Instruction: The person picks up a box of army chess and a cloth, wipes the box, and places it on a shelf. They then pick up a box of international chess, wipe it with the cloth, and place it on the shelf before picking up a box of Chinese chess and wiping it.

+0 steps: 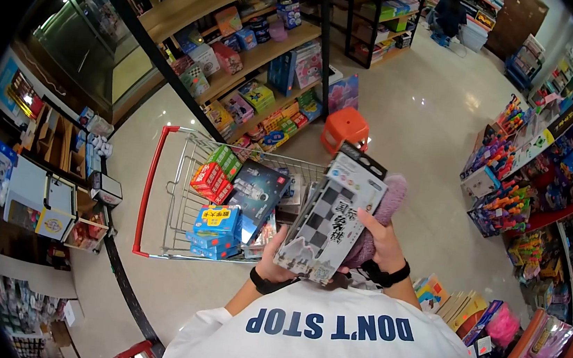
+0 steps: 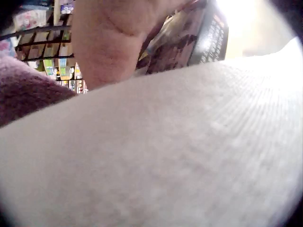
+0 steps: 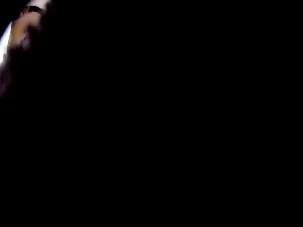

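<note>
Chess box [image 1: 333, 219] is up in front of the person's chest, just over the near side of the cart [image 1: 183, 203], tilted w/ its long side running up & away. Left hand [image 1: 277, 258] holds the lower end, fingers curled round the bottom-left corner. Right hand [image 1: 381, 241] grasps the right edge, thumb on the printed front, w/ a mauve cloth [image 1: 391, 197] bunched behind the box against that palm. Left wrist view is mostly white shirt [image 2: 165, 156] plus a sliver of the box. Right wrist view is nearly black, so no extra info on the fingers there. Work in hand reads as a wipe-down of the box w/ the cloth. To do it well, imo: let the left hand do the holding, firm at the corner, so the right is free to slide the cloth. Back the flat cardboard from behind rather than squeezing the middle, since a long thin box prob. flexes. Hold it over the cart so a slip lands in the basket, not on the floor. The cart is wire w/ a red handle [image 1: 148, 189] & holds boxed toys. Red boxes [image 1: 211, 181] sit beside a green box [image 1: 226, 159], blue-and-yellow boxes [image 1: 215, 226] are stacked nearer the person, & a dark box [image 1: 257, 190] lies tilted mid-basket. Anything under the chess box is hidden. Shelves [image 1: 243, 56] past the cart are packed w/ more boxed toys.
</note>
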Tool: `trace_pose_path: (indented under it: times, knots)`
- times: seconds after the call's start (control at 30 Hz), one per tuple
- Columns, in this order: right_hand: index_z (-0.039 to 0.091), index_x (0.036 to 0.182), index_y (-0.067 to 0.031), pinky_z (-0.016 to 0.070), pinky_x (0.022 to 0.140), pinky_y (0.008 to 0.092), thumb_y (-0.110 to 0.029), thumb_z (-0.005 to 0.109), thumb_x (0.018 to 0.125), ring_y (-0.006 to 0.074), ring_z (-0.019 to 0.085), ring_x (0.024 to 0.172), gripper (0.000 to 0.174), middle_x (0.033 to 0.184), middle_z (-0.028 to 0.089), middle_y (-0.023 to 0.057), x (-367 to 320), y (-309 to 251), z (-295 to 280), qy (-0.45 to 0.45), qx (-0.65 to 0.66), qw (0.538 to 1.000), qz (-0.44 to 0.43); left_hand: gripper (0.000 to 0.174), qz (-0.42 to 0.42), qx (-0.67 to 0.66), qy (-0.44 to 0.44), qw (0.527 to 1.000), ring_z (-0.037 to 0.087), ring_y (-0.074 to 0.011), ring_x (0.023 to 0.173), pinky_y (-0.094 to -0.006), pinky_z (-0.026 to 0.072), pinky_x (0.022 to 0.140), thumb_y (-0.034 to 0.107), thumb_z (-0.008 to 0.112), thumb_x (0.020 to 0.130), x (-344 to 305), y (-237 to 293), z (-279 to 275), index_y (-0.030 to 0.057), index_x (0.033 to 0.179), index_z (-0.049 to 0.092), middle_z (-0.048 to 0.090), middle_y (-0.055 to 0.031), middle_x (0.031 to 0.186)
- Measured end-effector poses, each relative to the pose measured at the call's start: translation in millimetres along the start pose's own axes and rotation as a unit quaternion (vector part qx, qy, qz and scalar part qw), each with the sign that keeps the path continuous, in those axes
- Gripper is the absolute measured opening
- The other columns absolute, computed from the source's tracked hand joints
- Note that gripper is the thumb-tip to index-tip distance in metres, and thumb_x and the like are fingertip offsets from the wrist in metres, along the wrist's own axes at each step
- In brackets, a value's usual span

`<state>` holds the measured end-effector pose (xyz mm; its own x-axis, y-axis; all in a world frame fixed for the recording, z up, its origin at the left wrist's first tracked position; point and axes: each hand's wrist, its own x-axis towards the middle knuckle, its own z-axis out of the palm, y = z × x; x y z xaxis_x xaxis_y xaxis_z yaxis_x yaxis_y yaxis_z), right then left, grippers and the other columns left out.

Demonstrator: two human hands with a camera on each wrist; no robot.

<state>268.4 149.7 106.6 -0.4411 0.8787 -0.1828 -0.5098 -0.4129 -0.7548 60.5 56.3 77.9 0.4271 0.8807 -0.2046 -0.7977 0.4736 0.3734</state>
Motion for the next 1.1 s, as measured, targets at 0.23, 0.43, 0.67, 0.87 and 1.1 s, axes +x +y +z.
trace_pose_path:
  times: [0.23,0.43,0.67,0.87,1.1]
  knots:
    - [0.048,0.12,0.0037,0.0371,0.096,0.031,-0.035,0.036,0.095,0.018,0.052,0.108,0.048,0.117,0.056,0.0082,11,19,-16,0.052,0.009,0.992,-0.118,0.064,0.052,-0.069,-0.057,0.995,0.048,-0.0348,0.115,-0.0595,0.0351,0.094,0.054,0.042,0.084,3,-2,5,0.012,0.133,0.043,0.049,-0.0124,0.129]
    - [0.052,0.122,-0.0122,0.0471,0.081,0.0351,0.004,0.055,0.074,0.0296,0.056,0.1,0.051,0.111,0.052,0.0149,9,-21,38,0.063,-0.511,0.74,-0.432,0.067,0.122,0.014,0.055,0.991,0.049,-0.0344,0.115,-0.0553,0.0362,0.097,0.053,0.04,0.086,10,-1,23,0.0051,0.133,0.038,0.048,-0.0155,0.128]
    - [0.071,0.092,-0.0194,0.049,0.058,0.0295,-0.005,0.063,0.055,0.0202,0.061,0.069,0.041,0.11,0.056,0.008,0,0,66,-0.179,-0.607,0.621,-0.463,0.052,0.181,0.009,-0.039,0.983,0.046,-0.0293,0.12,-0.042,0.0395,0.1,0.04,0.03,0.094,23,-10,-6,0.0081,0.134,0.037,0.046,-0.0127,0.13]
    - [0.071,0.097,-0.0182,0.0509,0.06,0.0306,-0.002,0.058,0.053,0.024,0.064,0.074,0.048,0.112,0.056,0.0101,20,-21,48,-0.056,-0.627,0.628,-0.457,0.06,0.116,0.07,0.072,0.988,0.052,-0.031,0.114,-0.0431,0.0407,0.097,0.042,0.043,0.086,26,-3,8,0.0029,0.132,0.04,0.052,-0.0148,0.124]
    - [0.069,0.103,-0.0224,0.0479,0.054,0.0337,-0.002,0.055,0.058,0.0249,0.059,0.06,0.051,0.112,0.054,0.0053,37,-52,21,0.105,-0.675,0.606,-0.407,0.062,0.057,0.034,0.032,0.997,0.057,-0.0285,0.103,-0.0413,0.0421,0.092,0.044,0.049,0.083,25,-3,0,0.001,0.127,0.046,0.056,-0.0169,0.119]
